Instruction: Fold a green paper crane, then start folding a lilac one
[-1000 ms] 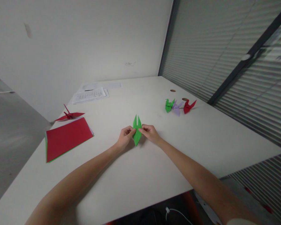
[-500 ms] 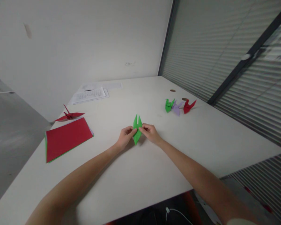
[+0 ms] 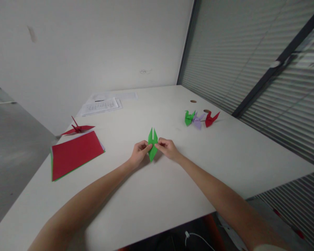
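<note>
A green folded paper (image 3: 152, 138), kite-shaped with two narrow points facing away from me, lies on the white table (image 3: 157, 188) in the middle of the view. My left hand (image 3: 139, 153) pinches its left edge with curled fingers. My right hand (image 3: 167, 147) pinches its right edge the same way. Both hands rest on the table, meeting at the paper's middle.
A stack of red sheets (image 3: 74, 153) lies at the left, with a dark red paper crane (image 3: 77, 129) behind it. Printed papers (image 3: 101, 105) sit at the far left. Green (image 3: 188, 117), lilac (image 3: 198, 120) and red (image 3: 210, 118) paper cranes stand at the right, near slatted blinds.
The hands and the green paper have barely shifted; the paper's two points look pressed slightly closer together.
</note>
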A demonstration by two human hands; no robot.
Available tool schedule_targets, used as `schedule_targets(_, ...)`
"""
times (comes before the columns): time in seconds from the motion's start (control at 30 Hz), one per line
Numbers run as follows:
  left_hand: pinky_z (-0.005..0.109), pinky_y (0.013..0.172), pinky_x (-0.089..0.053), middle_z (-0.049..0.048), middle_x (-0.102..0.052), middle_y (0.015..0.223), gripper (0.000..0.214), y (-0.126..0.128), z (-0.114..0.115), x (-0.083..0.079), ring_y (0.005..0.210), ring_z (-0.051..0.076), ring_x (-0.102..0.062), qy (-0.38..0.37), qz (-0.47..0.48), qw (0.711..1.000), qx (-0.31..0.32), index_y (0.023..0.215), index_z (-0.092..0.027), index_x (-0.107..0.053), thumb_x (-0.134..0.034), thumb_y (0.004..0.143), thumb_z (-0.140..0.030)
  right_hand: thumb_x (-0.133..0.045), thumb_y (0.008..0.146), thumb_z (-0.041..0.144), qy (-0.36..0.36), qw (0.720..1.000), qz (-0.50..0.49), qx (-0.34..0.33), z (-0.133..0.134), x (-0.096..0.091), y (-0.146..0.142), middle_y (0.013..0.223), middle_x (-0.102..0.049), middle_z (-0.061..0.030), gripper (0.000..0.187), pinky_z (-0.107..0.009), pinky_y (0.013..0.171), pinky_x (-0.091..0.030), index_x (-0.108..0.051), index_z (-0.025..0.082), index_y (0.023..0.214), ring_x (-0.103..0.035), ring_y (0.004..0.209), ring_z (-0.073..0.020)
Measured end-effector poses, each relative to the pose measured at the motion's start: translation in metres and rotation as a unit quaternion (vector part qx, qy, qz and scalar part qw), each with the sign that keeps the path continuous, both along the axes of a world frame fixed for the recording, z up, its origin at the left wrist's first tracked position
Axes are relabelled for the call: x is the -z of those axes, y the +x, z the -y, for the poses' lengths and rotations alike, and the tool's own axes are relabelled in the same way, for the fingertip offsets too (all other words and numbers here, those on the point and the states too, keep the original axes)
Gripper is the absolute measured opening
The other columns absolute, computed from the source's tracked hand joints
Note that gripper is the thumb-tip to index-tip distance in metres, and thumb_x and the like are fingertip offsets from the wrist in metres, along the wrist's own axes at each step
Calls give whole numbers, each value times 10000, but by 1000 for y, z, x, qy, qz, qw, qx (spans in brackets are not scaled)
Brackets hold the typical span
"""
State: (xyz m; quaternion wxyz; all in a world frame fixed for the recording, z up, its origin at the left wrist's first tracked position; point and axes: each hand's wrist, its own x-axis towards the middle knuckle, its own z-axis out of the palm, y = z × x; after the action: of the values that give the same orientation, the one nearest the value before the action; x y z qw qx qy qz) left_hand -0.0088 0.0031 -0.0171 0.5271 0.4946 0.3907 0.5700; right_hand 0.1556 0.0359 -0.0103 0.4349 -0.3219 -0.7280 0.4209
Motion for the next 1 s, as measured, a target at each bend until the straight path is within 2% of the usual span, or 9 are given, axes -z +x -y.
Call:
schedule_targets(0.13,224,541,-358,-20,-548,560,352,-2,0,1,547,86,-461,-8,-8,1000,-3,582,-141,-590,-777,665,-427,-584,796,446,-13,1000,-5,-1,1,-1,-1,595,-406,44,338,-270,589,-303,-508,186,593,-377,587,-110)
schedule_targets(0.23,227,561,-391,-4,-563,597,327,-4,-1,2,570,93,-487,-5,-2,1000,-3,648,-139,-633,-709,740,-443,-597,775,449,-40,999,-32,15,1,-1,-2,579,-395,47,345,-268,574,-289,-488,189,578,-366,573,-107)
schedule_targets(0.33,228,590,-434,6,-615,726,297,-6,-2,2,603,97,-529,21,17,1000,9,951,-166,-662,-663,787,-414,-603,755,445,-81,994,-65,43,-3,0,-1,552,-406,47,342,-265,565,-284,-479,192,563,-366,561,-107)
schedule_targets(0.4,234,619,-464,18,-639,863,424,-6,-1,2,637,96,-562,56,7,998,19,1155,-206,-586,-689,772,-359,-603,744,446,-103,989,-82,64,-6,1,0,538,-420,45,333,-264,563,-287,-492,191,559,-371,557,-108)
schedule_targets(0.47,242,646,-485,46,-637,985,485,-6,-1,2,683,102,-591,82,-20,996,28,1217,-219,-548,-696,770,-337,-606,733,448,-119,985,-96,78,-8,2,1,530,-430,45,327,-262,559,-289,-505,190,558,-378,552,-107)
schedule_targets(0.63,250,677,-497,98,-638,1090,406,-4,1,3,772,139,-622,81,-55,994,40,1130,-173,-616,-706,766,-329,-622,719,430,-134,984,-101,62,-8,3,0,523,-436,47,318,-258,558,-296,-514,184,548,-388,547,-103)
schedule_targets(0.83,277,694,-500,87,-690,962,395,-3,1,6,752,157,-639,62,-39,996,56,1078,-165,-645,-746,727,-315,-646,715,461,-137,987,-79,18,-5,5,-1,535,-455,49,341,-257,560,-308,-521,181,566,-403,550,-101)
schedule_targets(1.0,278,727,-494,68,-681,932,270,-2,-1,8,763,147,-626,75,-33,996,32,905,-168,-689,-783,680,-285,-651,720,471,-128,989,-74,19,-4,4,-2,544,-469,45,346,-260,569,-314,-539,176,578,-410,555,-102)
